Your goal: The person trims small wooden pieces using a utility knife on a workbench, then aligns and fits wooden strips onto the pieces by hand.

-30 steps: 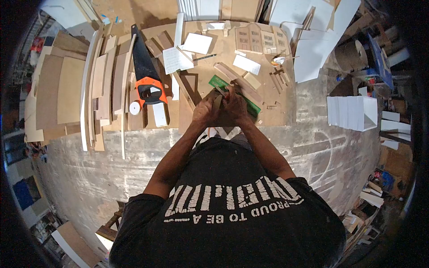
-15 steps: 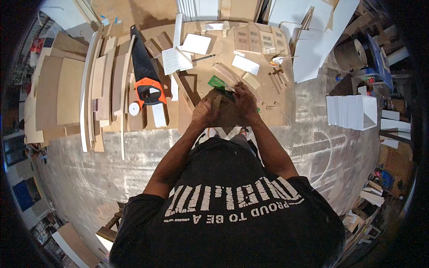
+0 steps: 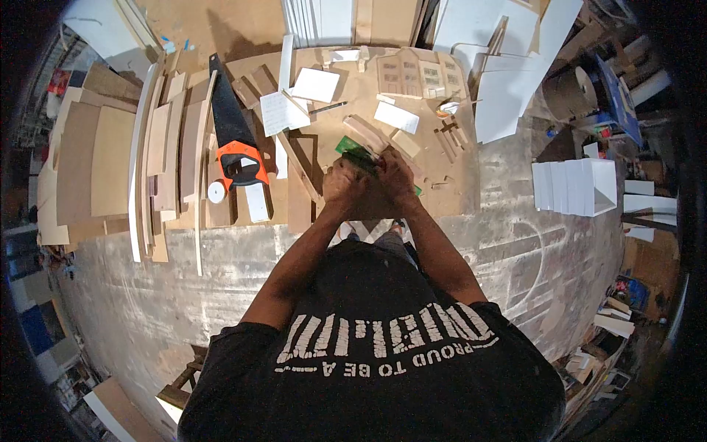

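Both my hands are close together over the near part of the board-topped table, fingers curled. My left hand (image 3: 344, 181) is closed at the near side of a green flat piece (image 3: 346, 145); what it grips is hidden. My right hand (image 3: 396, 175) is closed too, its fingertips close to my left fingers, and whatever it holds is too small to make out. The green piece lies partly under shadow and my hands. Just beyond them is a wooden block (image 3: 364, 133), with a pale block (image 3: 405, 144) beside my right hand.
An orange-handled handsaw (image 3: 241, 163) lies left, beside a white roll (image 3: 216, 192) and long wood strips (image 3: 168, 140). Written paper (image 3: 283, 110), a pencil (image 3: 328, 107) and a white card (image 3: 396, 116) lie farther back. A wooden model facade (image 3: 420, 75) is at the back right.
My left hand has moved forward and right, closer to my right hand and over the green piece. The whole view has shifted slightly.
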`<state>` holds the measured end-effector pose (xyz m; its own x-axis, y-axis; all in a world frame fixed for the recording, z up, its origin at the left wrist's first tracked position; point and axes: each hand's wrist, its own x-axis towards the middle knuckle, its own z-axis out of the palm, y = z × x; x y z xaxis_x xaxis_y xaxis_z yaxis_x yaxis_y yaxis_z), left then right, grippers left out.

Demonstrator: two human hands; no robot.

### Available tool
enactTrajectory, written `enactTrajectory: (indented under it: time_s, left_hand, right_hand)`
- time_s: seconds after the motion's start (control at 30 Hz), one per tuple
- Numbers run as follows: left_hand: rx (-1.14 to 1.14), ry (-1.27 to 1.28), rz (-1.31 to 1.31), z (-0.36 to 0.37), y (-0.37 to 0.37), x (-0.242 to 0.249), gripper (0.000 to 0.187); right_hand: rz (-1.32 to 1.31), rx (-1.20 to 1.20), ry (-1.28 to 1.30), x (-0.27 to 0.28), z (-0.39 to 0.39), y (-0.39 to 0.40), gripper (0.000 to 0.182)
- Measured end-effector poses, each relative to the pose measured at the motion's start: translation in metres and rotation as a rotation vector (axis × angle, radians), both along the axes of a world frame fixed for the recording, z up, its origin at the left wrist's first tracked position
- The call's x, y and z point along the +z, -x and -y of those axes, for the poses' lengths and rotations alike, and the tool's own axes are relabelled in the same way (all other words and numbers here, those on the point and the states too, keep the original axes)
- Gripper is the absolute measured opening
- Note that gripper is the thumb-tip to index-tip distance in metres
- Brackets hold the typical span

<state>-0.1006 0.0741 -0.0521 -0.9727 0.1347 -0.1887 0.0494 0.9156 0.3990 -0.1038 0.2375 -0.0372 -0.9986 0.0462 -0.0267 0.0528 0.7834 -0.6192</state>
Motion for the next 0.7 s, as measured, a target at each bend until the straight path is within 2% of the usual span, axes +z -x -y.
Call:
enactTrajectory:
  time_s: [0.27, 0.37, 0.47, 0.53, 0.63, 0.7]
  left_hand:
    - [0.016, -0.013, -0.043, 0.003, -0.005, 0.003, 0.068]
    - [0.024, -0.032, -0.072, 0.004, 0.000, -0.005, 0.066]
    - [0.019, -0.037, -0.035, 0.004, -0.001, 0.004, 0.067]
    - [0.017, -0.036, -0.071, 0.005, -0.005, 0.009, 0.065]
    - [0.025, -0.205, 0.039, 0.012, -0.007, 0.035, 0.059]
    - [0.001, -0.351, -0.042, 0.023, -0.010, 0.041, 0.050]
  right_hand:
    - [-0.170, 0.037, 0.027, -0.017, -0.006, -0.003, 0.019]
    - [-0.116, 0.032, -0.017, -0.023, -0.010, 0.003, 0.018]
    - [-0.197, 0.013, 0.072, -0.021, -0.010, 0.003, 0.015]
    - [-0.174, 0.035, 0.251, -0.030, -0.013, 0.005, 0.013]
    - [-0.109, 0.039, 0.573, -0.040, -0.009, 0.002, 0.011]
    - [0.005, 0.035, 0.788, -0.038, -0.004, 0.001, 0.012]
